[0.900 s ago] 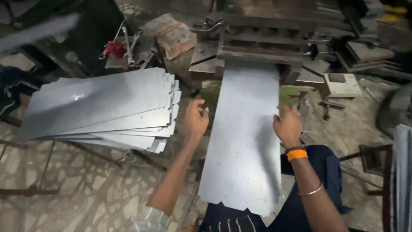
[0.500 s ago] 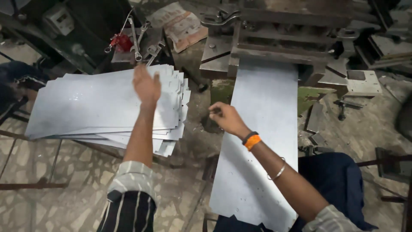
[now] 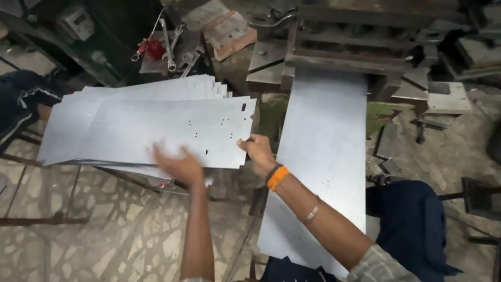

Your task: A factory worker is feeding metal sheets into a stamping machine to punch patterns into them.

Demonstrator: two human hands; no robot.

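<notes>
A stack of thin grey metal sheets [image 3: 104, 112] lies fanned out at the left. Its top sheet [image 3: 156, 130] has small punched holes and sits askew over the others. My right hand [image 3: 255, 151], with an orange band on the wrist, pinches the near right corner of that top sheet. My left hand [image 3: 180, 166] is blurred, its fingers spread at the sheet's near edge. A long metal sheet [image 3: 323, 151] runs from my lap up into the dark press machine [image 3: 339, 47], with neither hand on it.
Spanners and a red tool [image 3: 156, 47] lie behind the stack, beside a brick-coloured block [image 3: 227, 34]. Metal plates and scrap [image 3: 443, 96] sit right of the press. A patterned stone floor [image 3: 104, 240] lies below. Dark blue cloth [image 3: 412, 224] covers my leg.
Both hands left the long sheet in the press. The left reached over the stack, then drew back to its near edge, and the right crossed over and took the top sheet's corner.
</notes>
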